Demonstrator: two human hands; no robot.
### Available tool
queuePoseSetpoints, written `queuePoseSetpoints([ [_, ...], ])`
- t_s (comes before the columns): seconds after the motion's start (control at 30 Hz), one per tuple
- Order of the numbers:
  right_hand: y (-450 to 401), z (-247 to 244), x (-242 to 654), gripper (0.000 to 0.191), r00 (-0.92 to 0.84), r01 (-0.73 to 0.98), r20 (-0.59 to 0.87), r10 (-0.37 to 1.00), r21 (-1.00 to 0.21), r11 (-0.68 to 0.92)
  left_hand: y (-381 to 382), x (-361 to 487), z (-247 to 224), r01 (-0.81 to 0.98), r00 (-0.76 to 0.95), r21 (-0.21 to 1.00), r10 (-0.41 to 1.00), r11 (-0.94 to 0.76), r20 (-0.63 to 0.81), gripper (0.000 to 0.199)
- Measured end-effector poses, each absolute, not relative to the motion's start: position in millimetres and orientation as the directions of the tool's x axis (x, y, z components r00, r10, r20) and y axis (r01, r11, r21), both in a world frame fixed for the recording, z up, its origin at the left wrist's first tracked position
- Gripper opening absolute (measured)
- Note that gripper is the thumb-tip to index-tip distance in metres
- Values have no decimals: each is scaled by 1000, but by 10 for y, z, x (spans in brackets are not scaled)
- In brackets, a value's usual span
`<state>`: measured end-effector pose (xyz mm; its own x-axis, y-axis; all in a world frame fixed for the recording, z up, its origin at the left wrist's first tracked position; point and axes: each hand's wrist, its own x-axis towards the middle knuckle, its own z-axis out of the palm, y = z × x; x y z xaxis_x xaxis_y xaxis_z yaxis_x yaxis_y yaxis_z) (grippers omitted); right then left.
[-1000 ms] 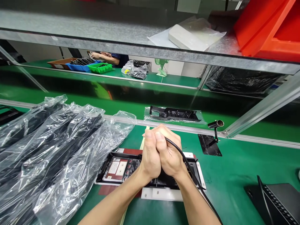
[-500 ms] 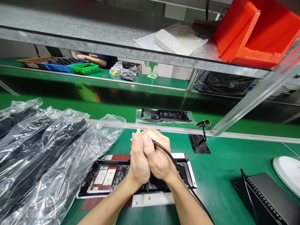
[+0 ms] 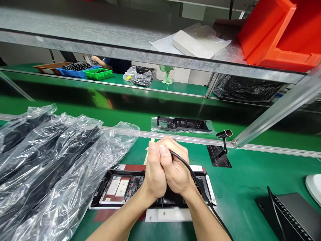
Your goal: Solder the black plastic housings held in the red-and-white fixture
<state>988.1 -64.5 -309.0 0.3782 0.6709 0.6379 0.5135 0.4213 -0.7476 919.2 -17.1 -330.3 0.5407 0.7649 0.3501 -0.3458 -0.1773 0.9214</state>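
One black cable (image 3: pixel 187 163) is gripped in the closed right hand (image 3: pixel 178 169), emerging beside its thumb and running down past the right forearm; the left hand (image 3: pixel 155 172) is closed and pressed against the right, the two thumbs side by side, and what lies inside it cannot be told. Beneath both hands, one black plastic housing (image 3: pixel 107 174) is seated among white blocks and reddish-brown plates on the green workbench (image 3: pixel 240 187). Beyond the rail, one black molded part (image 3: pixel 185 124) is laid on clear plastic; nearer, one metal tube holder (image 3: pixel 224 134) is stood on a black plate. At the left, several bagged black parts (image 3: pixel 62 160) are heaped, their exact count blurred by overlapping film. At the right, one black slotted device (image 3: pixel 288 214) is seen. On the shelf (image 3: pixel 100 40), one white box (image 3: pixel 192 45) and one red bin (image 3: pixel 265 43) are placed; across the way, three trays (image 3: pixel 97 74), brown, blue and green, are set near a person's hand (image 3: pixel 96 60). Compared with the previous frame, the joined grip is unchanged, while the whole view has been shifted. The housing's middle is hidden by the hands, and the white round object (image 3: pixel 314 187) is cut off.
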Motion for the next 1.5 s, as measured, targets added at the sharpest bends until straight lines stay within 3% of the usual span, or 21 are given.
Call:
queuePoseSetpoints([
  [1.5, -628, -3069, 9876, 36, 391, 486, 626, 674, -763, 427, -179, 9217, -3294, -335, 522, 923, 778, -190, 349, 54],
])
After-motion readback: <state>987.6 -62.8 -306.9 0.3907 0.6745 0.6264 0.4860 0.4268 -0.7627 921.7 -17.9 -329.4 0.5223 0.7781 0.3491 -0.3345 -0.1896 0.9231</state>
